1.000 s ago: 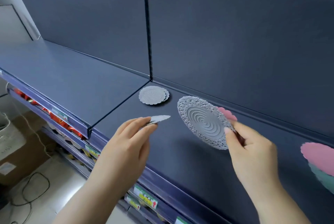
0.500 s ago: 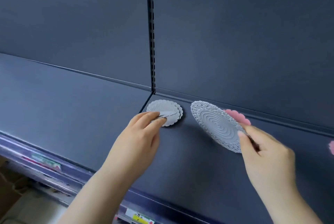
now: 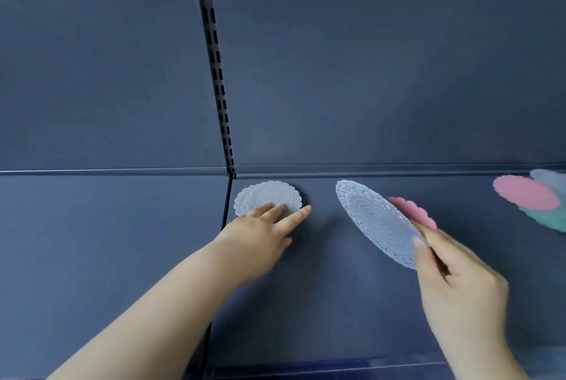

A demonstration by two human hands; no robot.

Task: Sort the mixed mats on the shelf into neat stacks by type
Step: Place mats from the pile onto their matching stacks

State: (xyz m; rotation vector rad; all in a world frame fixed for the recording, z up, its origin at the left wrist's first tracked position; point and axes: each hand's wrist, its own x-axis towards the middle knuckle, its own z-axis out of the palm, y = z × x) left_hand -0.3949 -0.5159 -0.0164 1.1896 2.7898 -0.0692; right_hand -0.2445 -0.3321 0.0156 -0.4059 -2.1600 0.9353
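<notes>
A stack of small grey scalloped mats [image 3: 266, 197] lies on the dark shelf [image 3: 321, 303] near the back, just right of the upright. My left hand [image 3: 263, 240] rests flat with its fingertips on the front of that stack, fingers spread. My right hand [image 3: 453, 281] pinches a larger grey lace-edged mat [image 3: 376, 220] and a small pink scalloped mat [image 3: 413, 212] behind it, both tilted above the shelf. A mixed pile sits at the far right: a pink mat [image 3: 525, 192] over a teal mat [image 3: 551, 220] and a grey mat [image 3: 551, 179].
The slotted upright [image 3: 216, 73] divides two shelf bays. A dark back panel [image 3: 367, 73] rises behind the mats. The left shelf bay [image 3: 107, 241] adjoins along a seam. The shelf's front lip [image 3: 337, 370] runs along the bottom.
My left hand carried a small grey mat forward, laid it on the grey stack and now rests flat on it. My right hand kept its two mats. The camera view shifted closer.
</notes>
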